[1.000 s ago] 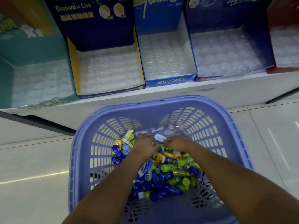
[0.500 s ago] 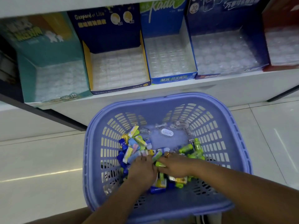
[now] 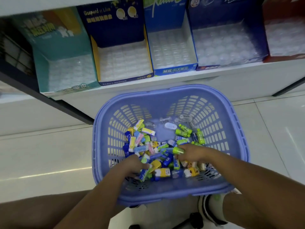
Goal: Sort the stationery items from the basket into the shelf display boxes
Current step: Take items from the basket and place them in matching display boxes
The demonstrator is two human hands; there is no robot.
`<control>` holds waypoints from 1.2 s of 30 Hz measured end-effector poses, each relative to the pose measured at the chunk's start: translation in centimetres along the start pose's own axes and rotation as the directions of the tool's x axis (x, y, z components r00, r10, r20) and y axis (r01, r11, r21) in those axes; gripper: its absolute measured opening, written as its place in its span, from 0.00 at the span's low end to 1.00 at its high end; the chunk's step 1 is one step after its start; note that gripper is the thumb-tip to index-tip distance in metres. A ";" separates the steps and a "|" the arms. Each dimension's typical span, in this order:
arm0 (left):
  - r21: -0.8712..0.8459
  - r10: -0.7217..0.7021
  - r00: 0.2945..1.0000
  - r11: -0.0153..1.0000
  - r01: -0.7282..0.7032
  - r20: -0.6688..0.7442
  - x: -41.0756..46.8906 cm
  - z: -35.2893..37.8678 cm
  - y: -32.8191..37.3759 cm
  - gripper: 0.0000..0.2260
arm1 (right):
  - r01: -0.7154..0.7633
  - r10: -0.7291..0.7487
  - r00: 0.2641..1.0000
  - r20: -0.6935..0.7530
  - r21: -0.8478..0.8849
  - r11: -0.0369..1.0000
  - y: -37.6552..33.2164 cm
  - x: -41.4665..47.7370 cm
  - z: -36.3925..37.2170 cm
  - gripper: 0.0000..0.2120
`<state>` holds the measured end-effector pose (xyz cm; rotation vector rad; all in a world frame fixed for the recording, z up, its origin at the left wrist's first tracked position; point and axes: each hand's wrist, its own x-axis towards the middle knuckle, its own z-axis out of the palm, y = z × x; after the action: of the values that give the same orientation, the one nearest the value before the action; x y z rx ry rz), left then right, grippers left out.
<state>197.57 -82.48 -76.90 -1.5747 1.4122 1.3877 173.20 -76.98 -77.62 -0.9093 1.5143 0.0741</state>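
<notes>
Fingers (image 3: 184,147) of right hand (image 3: 193,153) pinch green item (image 3: 177,150), left hand (image 3: 132,164) unclear, basket (image 3: 165,90) on glossy tiles (image 3: 41,154)

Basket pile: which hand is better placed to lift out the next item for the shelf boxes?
Right, probably. The right hand seems to pinch a green piece on top of the pile; the left hand is buried among blue and yellow packs, grip unclear.

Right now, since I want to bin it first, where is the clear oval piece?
Head view: the clear oval piece lies on the basket floor at its far end, between the carton pile, left, and the green bottles, right.
</notes>
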 end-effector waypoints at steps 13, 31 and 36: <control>0.015 0.021 0.968 1.000 -0.018 -0.251 -0.6 -1.8 1.2 0.07 | 0.260 -0.348 0.934 -0.084 0.827 0.498 -4.1 -6.9 -1.1 0.13; -0.939 0.651 0.683 -0.157 -0.307 -0.333 -16.7 -4.5 8.0 0.11 | 0.787 -0.658 0.529 -0.535 0.021 0.616 -16.6 -15.0 -1.6 0.18; -0.908 0.554 0.725 -0.168 -0.384 -0.409 -15.8 -4.7 7.9 0.13 | 0.818 -0.663 0.549 -0.510 0.165 0.551 -17.4 -13.7 -1.4 0.18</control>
<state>193.33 -83.77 -59.21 -1.4823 0.7848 3.5022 180.28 -82.97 -57.49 -1.2290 1.2766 -1.0969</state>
